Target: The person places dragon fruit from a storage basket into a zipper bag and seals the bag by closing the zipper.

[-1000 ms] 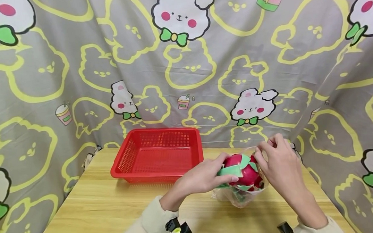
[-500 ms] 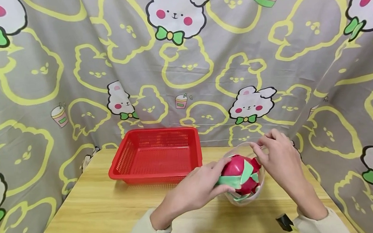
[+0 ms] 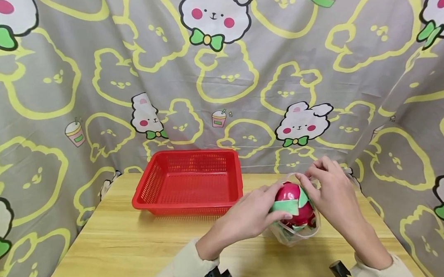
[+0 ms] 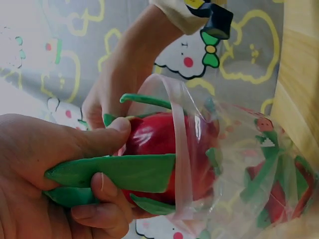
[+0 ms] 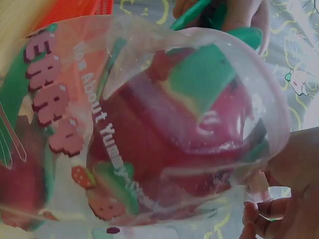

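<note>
A glossy red toy dragon fruit (image 3: 287, 192) with green scales sits in the mouth of a clear plastic bag (image 3: 291, 236). My left hand (image 3: 253, 209) grips it, thumb on the red skin and fingers curled around a green scale (image 4: 134, 172). Across from it, my right hand (image 3: 333, 189) pinches the bag's far right rim. In the left wrist view, the pale band of the bag's mouth (image 4: 179, 134) circles the fruit. Deeper in the bag lies another red and green shape (image 4: 279, 196). Printed letters (image 5: 57, 94) cover the bag's side.
A red plastic basket (image 3: 189, 210) with perforated sides stands at the back left of the wooden table (image 3: 137, 253). A patterned grey curtain (image 3: 243, 112) hangs close behind the table and along both sides.
The bag has tilted: half a second ago its mouth faced up more widely, and now its side shows below the rim. The left hand has shifted slightly right with the dragon fruit.
</note>
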`<state>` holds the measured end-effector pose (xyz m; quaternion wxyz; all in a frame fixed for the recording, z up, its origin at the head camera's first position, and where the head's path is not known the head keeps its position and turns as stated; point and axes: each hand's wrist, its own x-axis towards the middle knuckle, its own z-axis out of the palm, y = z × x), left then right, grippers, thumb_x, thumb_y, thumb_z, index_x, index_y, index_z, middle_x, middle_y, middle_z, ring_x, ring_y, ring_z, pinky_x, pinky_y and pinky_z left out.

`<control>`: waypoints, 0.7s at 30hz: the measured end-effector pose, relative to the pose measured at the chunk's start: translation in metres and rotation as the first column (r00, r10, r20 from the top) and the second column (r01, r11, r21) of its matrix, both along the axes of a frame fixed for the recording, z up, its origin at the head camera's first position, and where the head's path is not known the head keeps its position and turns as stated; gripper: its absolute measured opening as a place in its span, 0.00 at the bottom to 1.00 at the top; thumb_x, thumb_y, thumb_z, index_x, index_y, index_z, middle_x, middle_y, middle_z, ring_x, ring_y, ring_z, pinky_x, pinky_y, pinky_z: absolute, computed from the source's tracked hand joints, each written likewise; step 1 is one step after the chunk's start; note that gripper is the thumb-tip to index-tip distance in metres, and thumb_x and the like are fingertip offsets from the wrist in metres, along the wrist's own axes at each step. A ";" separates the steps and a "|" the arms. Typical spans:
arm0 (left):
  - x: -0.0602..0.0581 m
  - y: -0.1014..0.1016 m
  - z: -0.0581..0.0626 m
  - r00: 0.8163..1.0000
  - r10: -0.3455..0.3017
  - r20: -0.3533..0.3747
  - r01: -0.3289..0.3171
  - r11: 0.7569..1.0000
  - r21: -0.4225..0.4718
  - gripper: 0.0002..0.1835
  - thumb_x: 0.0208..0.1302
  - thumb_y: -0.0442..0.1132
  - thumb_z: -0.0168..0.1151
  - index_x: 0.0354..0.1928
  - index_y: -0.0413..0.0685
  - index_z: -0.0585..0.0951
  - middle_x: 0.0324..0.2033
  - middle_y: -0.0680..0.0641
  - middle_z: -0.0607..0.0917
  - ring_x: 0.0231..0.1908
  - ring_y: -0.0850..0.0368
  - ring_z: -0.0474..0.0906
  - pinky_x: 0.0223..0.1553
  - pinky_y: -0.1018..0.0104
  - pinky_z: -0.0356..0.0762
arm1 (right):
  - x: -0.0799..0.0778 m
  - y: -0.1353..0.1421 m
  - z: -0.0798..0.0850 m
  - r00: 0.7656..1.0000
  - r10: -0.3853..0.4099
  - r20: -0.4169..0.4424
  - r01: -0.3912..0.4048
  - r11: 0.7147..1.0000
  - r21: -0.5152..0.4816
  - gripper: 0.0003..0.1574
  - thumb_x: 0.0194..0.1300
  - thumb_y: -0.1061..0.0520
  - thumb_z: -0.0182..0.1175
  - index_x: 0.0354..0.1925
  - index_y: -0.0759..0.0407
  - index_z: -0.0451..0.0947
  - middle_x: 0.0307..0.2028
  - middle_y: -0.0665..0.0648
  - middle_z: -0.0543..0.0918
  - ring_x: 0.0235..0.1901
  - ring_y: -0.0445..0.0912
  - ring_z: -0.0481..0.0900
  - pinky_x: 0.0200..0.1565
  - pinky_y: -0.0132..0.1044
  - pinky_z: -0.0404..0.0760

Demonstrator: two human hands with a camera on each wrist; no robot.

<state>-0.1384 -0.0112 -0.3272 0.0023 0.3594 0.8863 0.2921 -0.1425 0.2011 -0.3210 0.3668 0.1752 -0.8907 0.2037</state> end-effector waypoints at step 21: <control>-0.019 -0.009 0.000 0.881 -0.204 0.426 0.004 0.906 0.424 0.23 0.70 0.35 0.66 0.66 0.42 0.78 0.59 0.46 0.81 0.36 0.53 0.87 0.36 0.65 0.86 | -0.001 0.001 -0.008 1.000 0.015 -0.009 -0.016 0.996 -0.089 0.10 0.56 0.64 0.76 0.24 0.60 0.83 0.32 0.52 0.71 0.35 0.46 0.69 0.33 0.35 0.63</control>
